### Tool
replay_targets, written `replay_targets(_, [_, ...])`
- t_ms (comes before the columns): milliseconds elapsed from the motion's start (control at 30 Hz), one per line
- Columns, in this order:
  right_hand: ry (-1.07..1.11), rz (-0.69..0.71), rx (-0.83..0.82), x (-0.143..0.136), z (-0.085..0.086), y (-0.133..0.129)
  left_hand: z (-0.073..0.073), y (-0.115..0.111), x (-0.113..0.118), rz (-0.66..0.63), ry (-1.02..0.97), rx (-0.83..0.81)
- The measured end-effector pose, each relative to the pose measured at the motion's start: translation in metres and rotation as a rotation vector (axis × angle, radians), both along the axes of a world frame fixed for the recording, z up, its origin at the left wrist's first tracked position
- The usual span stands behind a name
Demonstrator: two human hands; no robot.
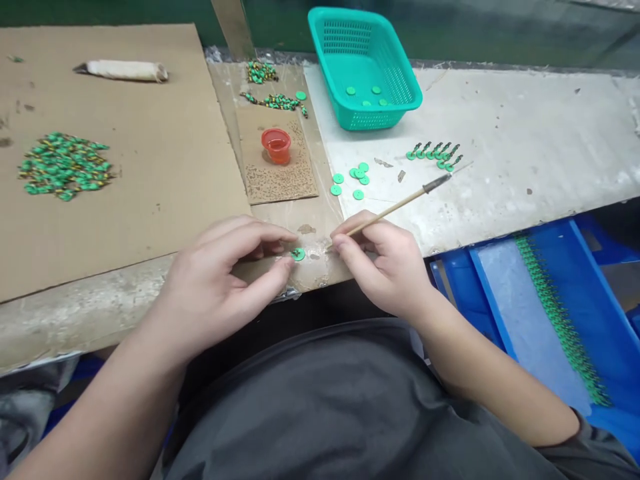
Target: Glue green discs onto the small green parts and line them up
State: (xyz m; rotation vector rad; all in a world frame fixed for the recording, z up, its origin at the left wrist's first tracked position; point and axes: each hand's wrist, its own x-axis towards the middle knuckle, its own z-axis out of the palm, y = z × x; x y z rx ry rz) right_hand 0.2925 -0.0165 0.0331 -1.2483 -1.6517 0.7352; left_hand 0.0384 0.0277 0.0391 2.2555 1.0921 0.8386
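My left hand (227, 267) rests at the bench's front edge, thumb and forefinger apart. Between their tips lies a small green disc (299, 254) with something small and dark on it; the thumb is at its edge, and I cannot tell whether it touches. In my right hand (383, 260) is a thin wooden stick (395, 208), pinched between thumb and fingers. Its dark-wrapped far end carries a fine needle-like point and slants up to the right. Beyond the hands, several loose green discs (359, 173) are scattered, and a red cup (277, 145) of liquid stands on cardboard.
A turquoise basket (370, 120) with several discs stands at the back. Small figures on discs (434, 153) stand at right. Piled green-and-brown pieces (67, 165) and a wrapped pointed tool (123, 70) lie left. A blue crate (595, 300) with rows of green pieces sits below right.
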Motion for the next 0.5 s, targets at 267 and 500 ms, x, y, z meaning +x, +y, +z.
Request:
replay_targets(267, [0.023, -0.032, 0.035, 0.000, -0.007, -0.002, 0.029, 0.000, -0.002, 0.149, -0.259, -0.380])
replay_targets(500, [-0.008, -0.014, 0.077, -0.002, -0.004, -0.003, 0.063, -0.001, -0.003, 0.099, -0.386, -0.478])
